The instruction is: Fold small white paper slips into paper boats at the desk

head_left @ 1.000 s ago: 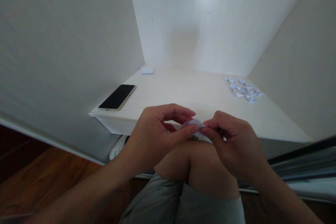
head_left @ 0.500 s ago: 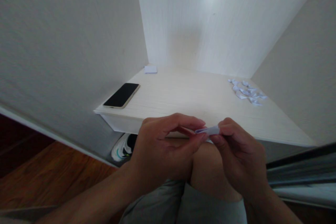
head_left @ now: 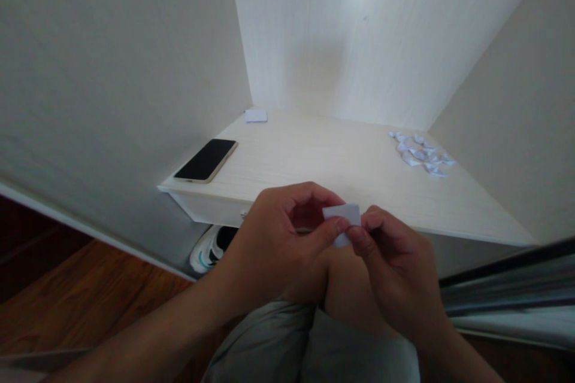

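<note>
You have just turned the small folded piece of white paper (head_left: 342,213): half a second ago it lay nearly edge-on, with an open fold towards your left, and now a broad, flat face looks up at you. That suggests that you are working the piece between your fingers, with its folding still in hand.

The paper is between your two hands, above your bare knees and by the front edge of the white wood-grain shelf (head_left: 314,149). Its upper part looks like a neat, smooth rectangle with a straight top edge; another part shows below your thumbs. How many layers it has, you cannot tell from here.

Your left hand (head_left: 281,239) grips it with the thumb pressed on the face and fingers curled behind. Your right hand (head_left: 399,266) pinches the right-hand end, its thumb at the lower corner; its other fingers are tucked in.

On the shelf, a loose cluster of small, pointed white paper pieces (head_left: 421,155) lies at the right, well apart from your hands.
</note>
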A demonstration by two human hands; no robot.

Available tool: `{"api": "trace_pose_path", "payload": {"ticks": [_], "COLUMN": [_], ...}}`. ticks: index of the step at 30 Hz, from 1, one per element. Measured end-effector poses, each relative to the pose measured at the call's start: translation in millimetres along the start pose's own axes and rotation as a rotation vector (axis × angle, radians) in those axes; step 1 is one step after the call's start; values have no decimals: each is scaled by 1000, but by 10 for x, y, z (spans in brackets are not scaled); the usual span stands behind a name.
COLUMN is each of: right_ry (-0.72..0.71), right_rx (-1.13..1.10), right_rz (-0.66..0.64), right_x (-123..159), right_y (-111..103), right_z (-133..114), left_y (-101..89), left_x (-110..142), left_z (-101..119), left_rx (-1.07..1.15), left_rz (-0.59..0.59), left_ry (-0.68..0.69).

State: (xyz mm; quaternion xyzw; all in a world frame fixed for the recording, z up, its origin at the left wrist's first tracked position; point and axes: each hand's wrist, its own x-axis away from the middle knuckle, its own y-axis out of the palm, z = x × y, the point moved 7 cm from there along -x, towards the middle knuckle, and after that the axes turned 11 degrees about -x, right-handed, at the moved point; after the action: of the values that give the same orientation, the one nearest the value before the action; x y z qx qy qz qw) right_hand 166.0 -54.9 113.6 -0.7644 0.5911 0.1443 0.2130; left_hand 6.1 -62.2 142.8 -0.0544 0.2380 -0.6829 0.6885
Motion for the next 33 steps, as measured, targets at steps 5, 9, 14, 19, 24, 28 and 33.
{"api": "trace_pose_path", "payload": {"ticks": [5,9,14,19,24,28,33], "right_ry": [87,103,56,-3,-161,-246,-205], "right_rx": [-86,-156,-133,42,172,248,226], "right_rz": [-12,-31,-29,-31,-33,11,53], "right_x": [-4,-19,-29,-27,-17,6,-6], "right_y": [54,78,68,55,66,77,47], "right_z": [57,93,83,28,-88,-130,-94], "left_y": [5,-20,-19,36,72,82,65], "left_x": [-14,-22,-44,-43,-54,-85,-148], "left_z": [-25,-39,-12,-20,-90,-117,-59], "left_rx": [-46,-68,-41,-15,53,88,13], "left_rz": [-3,5,-38,-110,-154,-184,-209], "left_ry": [1,-17,-31,-43,-78,-100,-67]}}
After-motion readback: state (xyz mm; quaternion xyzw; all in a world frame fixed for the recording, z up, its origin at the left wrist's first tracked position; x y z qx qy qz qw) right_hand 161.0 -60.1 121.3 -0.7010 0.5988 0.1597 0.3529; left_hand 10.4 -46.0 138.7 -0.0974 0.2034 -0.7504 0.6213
